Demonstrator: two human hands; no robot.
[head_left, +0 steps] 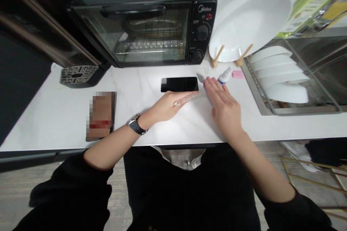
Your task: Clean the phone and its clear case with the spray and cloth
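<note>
My left hand [165, 107] is closed on a clear phone case [185, 99], a thin see-through piece seen nearly edge-on, partly hidden by the fingers. Just beyond that hand a black smartphone [179, 84] lies flat on the counter, its screen dark. My right hand [225, 104] has its fingers stretched out together, back of the hand up, low over the counter. By its fingertips is a small grey pointed piece [200, 77], too small to name. Behind the fingers a small white bottle [225, 75] with a blue lower part is half hidden.
A black toaster oven [146, 32] stands at the back. White plates [249, 25] lean in a rack with wooden pegs. To the right, bowls [282, 75] sit at the sink. A pink note [238, 74] lies by the bottle; a blurred-out flat object [101, 115] lies left.
</note>
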